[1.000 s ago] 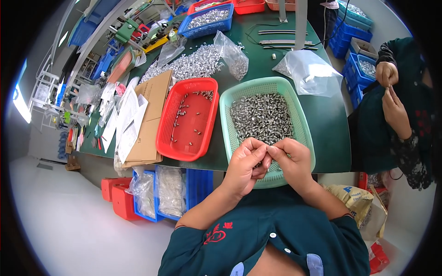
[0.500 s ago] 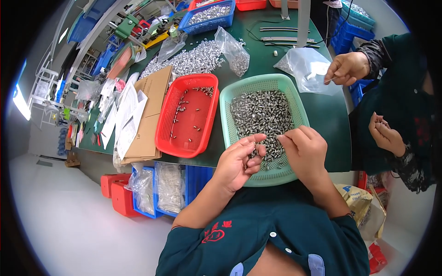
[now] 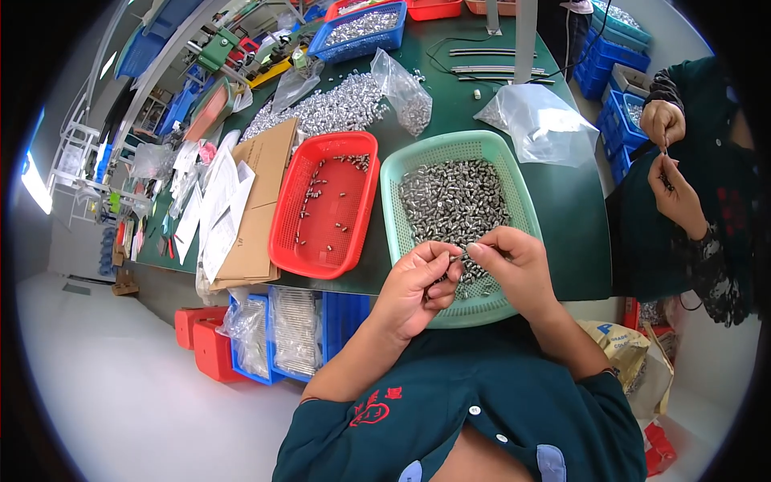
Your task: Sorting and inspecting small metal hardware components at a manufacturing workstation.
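Over the near end of a pale green basket (image 3: 526,193), my two hands almost meet. Small metal cylindrical parts (image 3: 454,197) fill much of this basket. My left hand (image 3: 414,289) is closed, with one such part pinched between thumb and forefinger; whatever lies under its curled fingers is mostly hidden. My right hand (image 3: 518,269) is closed too, its thumb and forefinger pressed together at the tip of that part. What the right fingertips grip is too small to make out. Left of the green basket, a red basket (image 3: 325,217) holds a scattering of similar metal parts.
Cardboard (image 3: 253,201) and white papers (image 3: 217,189) lie left of the red basket. Beyond stand a pile of silvery parts (image 3: 321,108), clear bags (image 3: 401,92) and a blue crate (image 3: 361,50). At right, a co-worker's hands (image 3: 671,161) are close together beside a plastic bag (image 3: 550,128).
My right hand has moved left to meet my left fingertips, where a part is now pinched. The co-worker's upper hand has left the plastic bag and joined the other hand.
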